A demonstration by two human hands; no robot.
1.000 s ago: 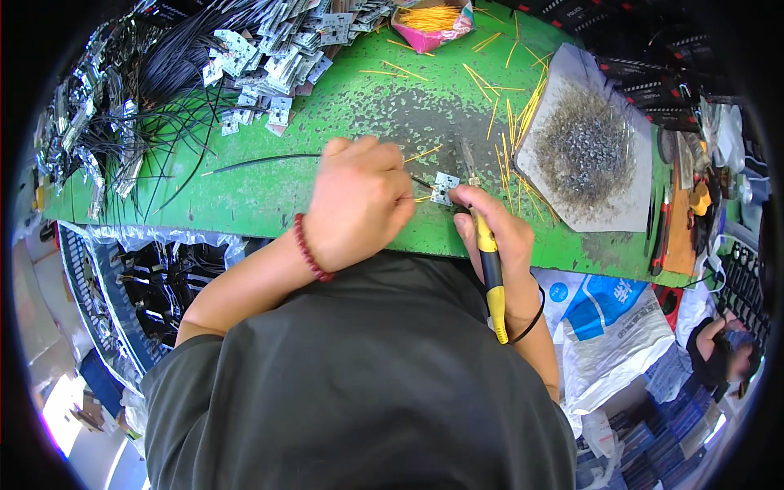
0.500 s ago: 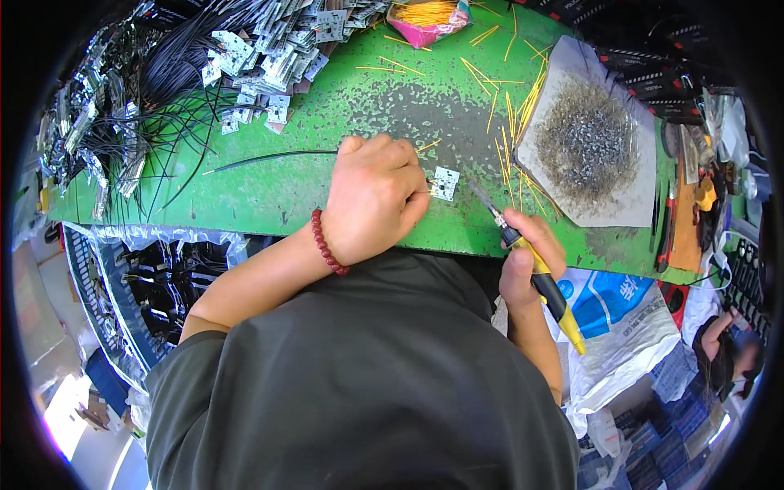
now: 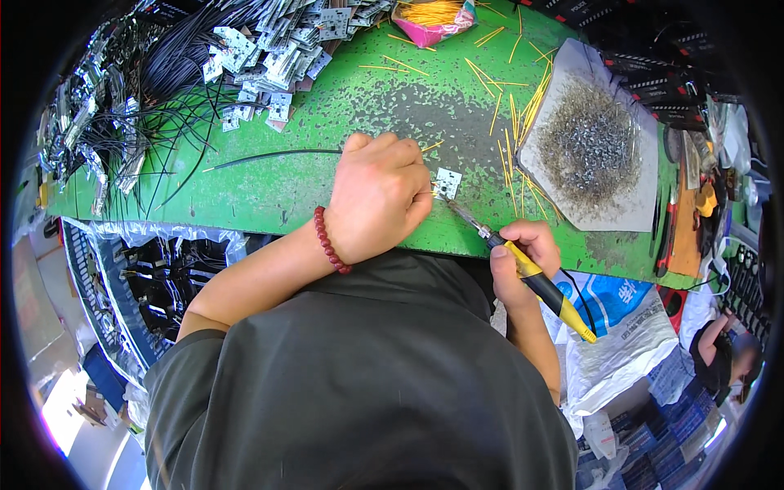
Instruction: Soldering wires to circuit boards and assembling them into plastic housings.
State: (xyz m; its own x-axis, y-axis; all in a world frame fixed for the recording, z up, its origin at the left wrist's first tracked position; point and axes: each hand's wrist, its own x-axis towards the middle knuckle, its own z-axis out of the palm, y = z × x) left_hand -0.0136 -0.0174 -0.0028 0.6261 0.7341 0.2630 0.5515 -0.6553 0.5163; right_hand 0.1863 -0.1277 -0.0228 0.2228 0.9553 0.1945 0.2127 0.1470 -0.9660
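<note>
My left hand (image 3: 382,192), with a red bead bracelet on its wrist, is closed over a black cable (image 3: 273,153) that runs out to the left along the bench. Thin wire ends show between its fingers and a small white circuit board (image 3: 447,183); the fingertips themselves are hidden. A yellow stick (image 3: 433,146) pokes out just beyond the knuckles. In my right hand (image 3: 527,260) is a yellow and black soldering iron (image 3: 535,278), gripped like a pen. Its metal tip points up-left and is at the lower edge of the board; whether it touches cannot be told.
A worn green bench (image 3: 327,102) carries piled circuit boards (image 3: 282,61) and black cables (image 3: 175,73) at far left. Yellow sticks (image 3: 523,114) lie scattered beside a pale slab (image 3: 645,196) covered in dark residue. A pink container (image 3: 437,31) holds more sticks. Another person (image 3: 719,351) is at far right.
My right hand has brought the soldering iron leftward, so its tip has come from right of the circuit board to its lower edge. My left hand stays almost where it was.
</note>
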